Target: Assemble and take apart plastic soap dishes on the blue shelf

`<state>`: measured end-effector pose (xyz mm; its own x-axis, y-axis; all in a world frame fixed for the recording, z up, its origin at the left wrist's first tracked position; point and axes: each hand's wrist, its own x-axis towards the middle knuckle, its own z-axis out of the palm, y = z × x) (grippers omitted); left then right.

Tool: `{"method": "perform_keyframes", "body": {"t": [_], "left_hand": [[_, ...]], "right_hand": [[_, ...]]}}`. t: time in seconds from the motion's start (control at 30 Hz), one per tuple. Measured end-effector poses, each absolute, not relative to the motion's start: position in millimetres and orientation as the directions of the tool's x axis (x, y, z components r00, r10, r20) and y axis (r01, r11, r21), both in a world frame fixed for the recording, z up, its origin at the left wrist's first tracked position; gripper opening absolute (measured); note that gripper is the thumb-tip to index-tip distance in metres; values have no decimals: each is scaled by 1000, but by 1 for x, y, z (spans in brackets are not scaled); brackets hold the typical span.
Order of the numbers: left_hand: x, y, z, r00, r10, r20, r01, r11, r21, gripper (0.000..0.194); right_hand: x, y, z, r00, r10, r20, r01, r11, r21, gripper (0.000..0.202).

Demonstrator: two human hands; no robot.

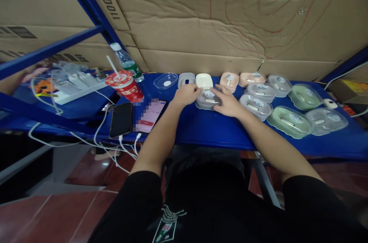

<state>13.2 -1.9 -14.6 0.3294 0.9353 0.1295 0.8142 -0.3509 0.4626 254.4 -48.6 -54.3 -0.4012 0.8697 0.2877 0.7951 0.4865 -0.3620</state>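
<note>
Bare blue shelf [201,130] nearside of fingers. Left hand [186,94] and right hand [227,103] flat, fingers clamped on 1 grey box [207,98]; boxes [260,101] crowd rightward.

The person is wearing a black short-sleeved shirt [201,204], its sleeves ending above the elbows and leaving both forearms bare. A small white and green printed emblem [168,224] is showing low on the chest. Both hands are going without gloves, rings or a watch.
</note>
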Motion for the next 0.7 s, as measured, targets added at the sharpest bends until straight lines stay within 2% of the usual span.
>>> {"method": "perform_keyframes", "body": {"t": [0.17,0.37,0.53,0.7], "left_hand": [[14,-5,-13,344,937,53,870,-339,357,45],[16,-5,-17,328,942,78,857,-331,395,47],[17,-4,-18,333,940,79,853,-336,399,46],[17,-7,-12,349,937,29,859,-332,390,50]], "right_hand": [[256,-48,-58,-450,859,244,788,511,-343,87],[259,-50,-54,-408,895,178,835,445,-323,92],[262,-51,-52,-479,859,181,814,512,-275,92],[259,-56,-49,-481,859,173,833,510,-215,94]]}}
